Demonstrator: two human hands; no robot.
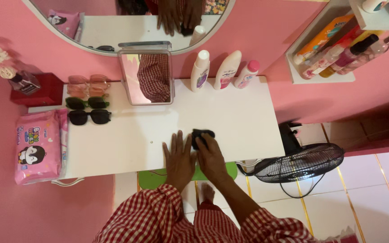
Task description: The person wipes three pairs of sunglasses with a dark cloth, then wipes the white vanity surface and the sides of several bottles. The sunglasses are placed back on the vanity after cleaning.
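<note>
The white table stands against a pink wall, under a big oval mirror. A small standing mirror is at the back of the table, and just right of it three white bottles stand in a row near the wall. At the far left a pink pack of wet wipes lies over the table edge. Beside it, three pairs of sunglasses lie in a column: pink, green, then black. A black fan stands on the tiled floor to the right of the table.

At the front edge of the table are both hands. The left hand lies flat on the table, palm down, fingers spread a little, and holds nothing. The right hand is just beside it, touching or almost touching it. Its fingers lie on a small black object, maybe a cloth or a case; I cannot tell which. This object lies on the table under the right fingertips and shows beyond them, toward the wall, just right of the left hand's fingertips. Whether the right hand grips it or only presses on it, I cannot tell.
</note>
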